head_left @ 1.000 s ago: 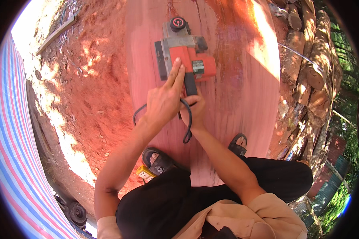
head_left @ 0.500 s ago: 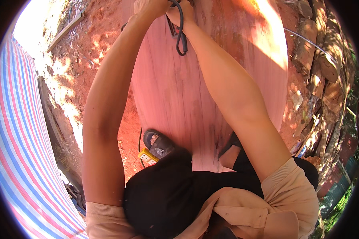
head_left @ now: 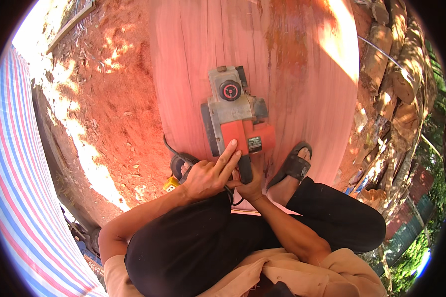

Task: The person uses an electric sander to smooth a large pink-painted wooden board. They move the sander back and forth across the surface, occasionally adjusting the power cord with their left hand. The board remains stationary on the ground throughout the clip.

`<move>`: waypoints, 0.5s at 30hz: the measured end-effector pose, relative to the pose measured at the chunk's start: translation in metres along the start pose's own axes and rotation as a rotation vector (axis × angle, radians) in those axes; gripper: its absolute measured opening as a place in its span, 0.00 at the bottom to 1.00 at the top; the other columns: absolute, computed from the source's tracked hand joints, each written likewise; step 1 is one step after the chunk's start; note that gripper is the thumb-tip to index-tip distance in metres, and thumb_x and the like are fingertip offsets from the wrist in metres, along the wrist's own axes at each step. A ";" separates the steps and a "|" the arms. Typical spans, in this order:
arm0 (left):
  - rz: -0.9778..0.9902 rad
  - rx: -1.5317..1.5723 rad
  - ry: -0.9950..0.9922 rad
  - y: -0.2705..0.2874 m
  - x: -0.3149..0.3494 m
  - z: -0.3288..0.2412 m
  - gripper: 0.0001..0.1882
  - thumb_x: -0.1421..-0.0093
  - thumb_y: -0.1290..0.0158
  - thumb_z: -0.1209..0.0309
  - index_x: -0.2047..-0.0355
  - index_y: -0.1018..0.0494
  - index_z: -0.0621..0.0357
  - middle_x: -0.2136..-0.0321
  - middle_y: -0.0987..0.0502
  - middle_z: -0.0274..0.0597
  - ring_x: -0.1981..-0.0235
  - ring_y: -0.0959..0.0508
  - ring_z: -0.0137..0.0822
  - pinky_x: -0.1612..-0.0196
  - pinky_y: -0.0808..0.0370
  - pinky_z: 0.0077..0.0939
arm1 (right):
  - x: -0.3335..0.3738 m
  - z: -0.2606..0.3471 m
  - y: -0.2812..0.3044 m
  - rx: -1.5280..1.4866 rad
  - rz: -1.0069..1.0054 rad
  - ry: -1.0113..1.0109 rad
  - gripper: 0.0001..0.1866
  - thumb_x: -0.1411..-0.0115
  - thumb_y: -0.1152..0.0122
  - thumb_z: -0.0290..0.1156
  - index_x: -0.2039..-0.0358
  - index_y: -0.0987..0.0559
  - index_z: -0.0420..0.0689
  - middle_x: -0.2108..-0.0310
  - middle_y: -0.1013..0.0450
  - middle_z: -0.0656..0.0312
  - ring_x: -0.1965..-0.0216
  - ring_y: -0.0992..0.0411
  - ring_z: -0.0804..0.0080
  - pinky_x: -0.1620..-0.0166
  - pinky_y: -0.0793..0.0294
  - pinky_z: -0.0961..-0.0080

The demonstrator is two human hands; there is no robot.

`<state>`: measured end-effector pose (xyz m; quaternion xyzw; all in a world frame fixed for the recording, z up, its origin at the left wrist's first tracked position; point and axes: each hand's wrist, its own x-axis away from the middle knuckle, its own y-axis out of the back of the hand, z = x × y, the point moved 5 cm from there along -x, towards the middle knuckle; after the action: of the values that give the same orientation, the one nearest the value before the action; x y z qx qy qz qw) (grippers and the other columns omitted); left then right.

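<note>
An electric hand planer (head_left: 234, 129), red at the rear with a worn grey metal front and a round black knob, rests on a broad reddish wooden slab (head_left: 198, 49). My right hand (head_left: 251, 187) is wrapped round its black rear handle. Across from it, my left hand (head_left: 208, 177) lies against the planer's rear left side, index and middle fingers stretched out along the red housing; its other fingers are partly hidden. A black cord (head_left: 237, 202) loops down beneath my hands, near my legs.
My sandalled feet stand on either side of the planer. By the left foot is a yellow socket block (head_left: 171, 183) on red soil. Split logs (head_left: 380, 47) are stacked along the right, with a striped tarp (head_left: 27, 188) at the left.
Both hands have come back from the far end of the slab towards my body, bringing the planer into full view. My left hand now lies along its side with fingers extended.
</note>
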<state>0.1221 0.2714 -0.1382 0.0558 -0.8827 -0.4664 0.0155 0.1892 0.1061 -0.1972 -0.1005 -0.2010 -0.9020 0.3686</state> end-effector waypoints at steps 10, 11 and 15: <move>-0.119 0.010 0.087 0.037 -0.061 0.070 0.45 0.48 0.30 0.53 0.33 0.29 0.63 0.29 0.32 0.50 0.72 0.15 0.36 0.72 0.20 0.24 | -0.096 0.030 -0.017 0.120 -0.079 0.053 0.12 0.38 0.29 0.24 0.55 0.18 0.37 0.65 0.17 0.58 0.62 0.18 0.72 0.58 0.19 0.72; -0.138 0.002 0.093 0.044 -0.076 0.083 0.45 0.48 0.29 0.53 0.33 0.29 0.60 0.28 0.32 0.45 0.70 0.15 0.37 0.72 0.19 0.25 | -0.117 0.038 -0.019 0.098 -0.098 0.078 0.12 0.38 0.29 0.24 0.55 0.18 0.37 0.64 0.17 0.57 0.61 0.17 0.71 0.57 0.19 0.71; -0.137 -0.086 0.174 0.075 -0.143 0.143 0.46 0.49 0.28 0.51 0.31 0.29 0.48 0.28 0.32 0.31 0.63 0.14 0.43 0.68 0.17 0.32 | -0.215 0.071 -0.035 0.005 -0.189 0.163 0.10 0.40 0.30 0.26 0.58 0.19 0.39 0.67 0.17 0.53 0.63 0.16 0.60 0.60 0.20 0.66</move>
<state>0.2462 0.4471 -0.1539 0.1557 -0.8514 -0.4970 0.0627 0.3188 0.2938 -0.2142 -0.0065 -0.1810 -0.9374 0.2974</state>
